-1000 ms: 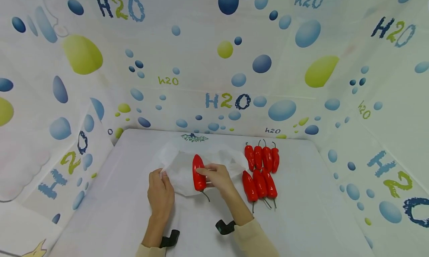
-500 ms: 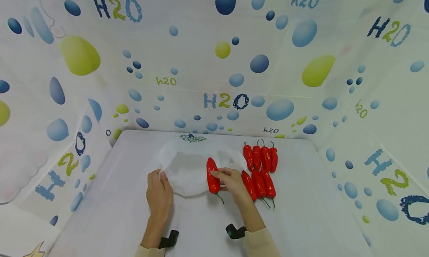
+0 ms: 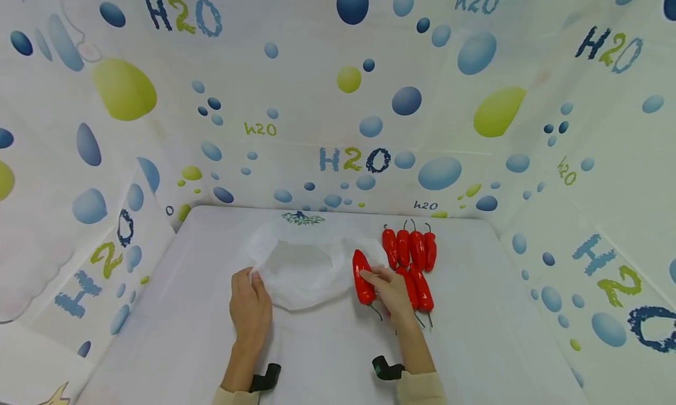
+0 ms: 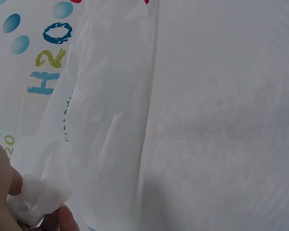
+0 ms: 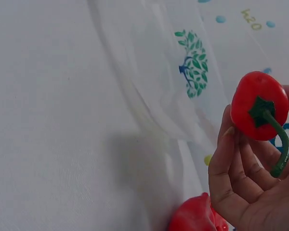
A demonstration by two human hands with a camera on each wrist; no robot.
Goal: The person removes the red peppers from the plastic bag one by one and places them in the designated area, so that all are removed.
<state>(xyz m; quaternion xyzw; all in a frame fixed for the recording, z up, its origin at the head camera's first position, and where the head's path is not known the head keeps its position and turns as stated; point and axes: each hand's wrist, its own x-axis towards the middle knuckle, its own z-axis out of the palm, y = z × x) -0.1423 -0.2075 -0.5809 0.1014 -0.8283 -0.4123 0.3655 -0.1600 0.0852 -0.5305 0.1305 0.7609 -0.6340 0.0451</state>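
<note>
A red chili pepper [image 3: 363,280] with a green stem is pinched between the thumb and fingers of my right hand [image 3: 392,290]. In the right wrist view the same pepper [image 5: 260,103] shows its stem end, held up off the table. My left hand [image 3: 250,305] grips the left edge of a thin white plastic bag [image 3: 301,282], whose mouth spreads toward me. The left wrist view shows the bunched bag film [image 4: 43,192] between my thumb and fingers. The held pepper is just right of the bag's mouth.
Several more red peppers [image 3: 417,249] lie in two rows at the right; my right hand partly hides the nearer row. The white table [image 3: 486,311] ends at a printed curtain [image 3: 296,88] behind and at both sides. A green tree print [image 3: 303,218] shows beyond the bag.
My right hand has moved right with the pepper, from over the bag's mouth to its right side, near the other peppers. The left hand keeps its grip on the bag.
</note>
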